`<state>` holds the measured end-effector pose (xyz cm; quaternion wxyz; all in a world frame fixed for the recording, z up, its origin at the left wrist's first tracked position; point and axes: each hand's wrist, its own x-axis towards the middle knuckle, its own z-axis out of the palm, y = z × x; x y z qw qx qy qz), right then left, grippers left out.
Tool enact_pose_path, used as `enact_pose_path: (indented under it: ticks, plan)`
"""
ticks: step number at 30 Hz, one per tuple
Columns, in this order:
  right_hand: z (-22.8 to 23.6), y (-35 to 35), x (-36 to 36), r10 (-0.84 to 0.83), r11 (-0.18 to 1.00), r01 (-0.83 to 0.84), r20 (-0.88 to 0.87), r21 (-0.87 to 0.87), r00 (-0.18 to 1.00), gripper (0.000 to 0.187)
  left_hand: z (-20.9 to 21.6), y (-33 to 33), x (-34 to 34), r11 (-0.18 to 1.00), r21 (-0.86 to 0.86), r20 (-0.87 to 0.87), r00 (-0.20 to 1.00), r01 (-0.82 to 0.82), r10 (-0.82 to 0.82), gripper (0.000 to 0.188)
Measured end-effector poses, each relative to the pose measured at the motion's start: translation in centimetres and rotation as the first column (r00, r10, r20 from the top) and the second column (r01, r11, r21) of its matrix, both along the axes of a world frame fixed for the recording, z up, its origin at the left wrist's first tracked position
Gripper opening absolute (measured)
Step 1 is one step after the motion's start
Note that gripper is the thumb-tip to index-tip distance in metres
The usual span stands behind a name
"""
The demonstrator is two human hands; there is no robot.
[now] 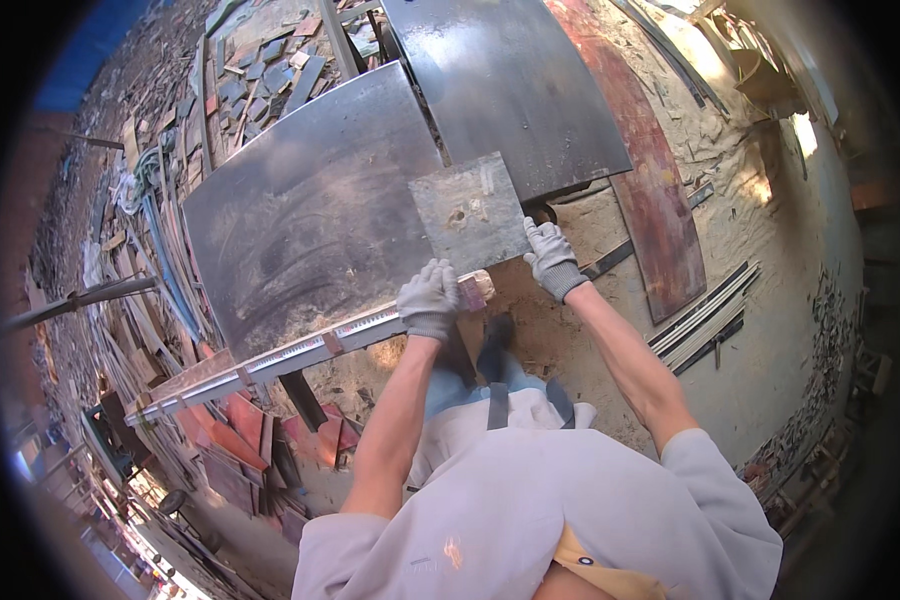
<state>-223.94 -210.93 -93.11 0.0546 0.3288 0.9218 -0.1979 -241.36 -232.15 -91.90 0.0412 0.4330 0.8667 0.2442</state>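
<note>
A square, grey, scuffed sheet (pixel 470 212) lies flat, with a small worn patch near its middle. It overlaps the near right corner of a dark metal tabletop (pixel 315 200). In a grey glove, my left hand (pixel 430 298) is closed at the sheet's near left corner, by the table's front edge; its thumb side is partly hidden. My right hand (pixel 553 258), gloved too, grips the near right corner with its fingers bent over the edge. Along the tabletop's front runs a long metal rail (pixel 300 352) with a light scale strip.
A second smooth metal top (pixel 510 90) adjoins behind, a gap between the two. To the right lies a long reddish board (pixel 650 190) and a bundle of thin strips (pixel 705 315). Offcuts (pixel 270 90) are heaped beyond the table, and reddish pieces (pixel 235 430) lean below the rail.
</note>
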Motion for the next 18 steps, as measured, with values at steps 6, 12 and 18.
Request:
enact_pose_path:
  ticks: [6,12,18]
  plan:
    - [-1.3,6.5,-7.6,0.057,0.998,-0.058,0.015,0.036,0.998,0.073,0.3,6.0,-6.8,0.999,-0.041,0.005,1.000,0.002,-0.002,0.033]
    - [-0.3,12.6,-16.3,0.030,0.999,-0.030,0.004,0.014,1.000,0.071,0.4,12.6,-15.3,0.999,-0.023,-0.038,0.999,-0.026,0.026,0.032]
    - [-0.5,18.2,-23.5,0.053,0.997,-0.054,0.023,0.056,0.998,0.073,0.8,18.2,-22.0,0.999,-0.026,-0.015,0.999,-0.044,0.043,0.033]
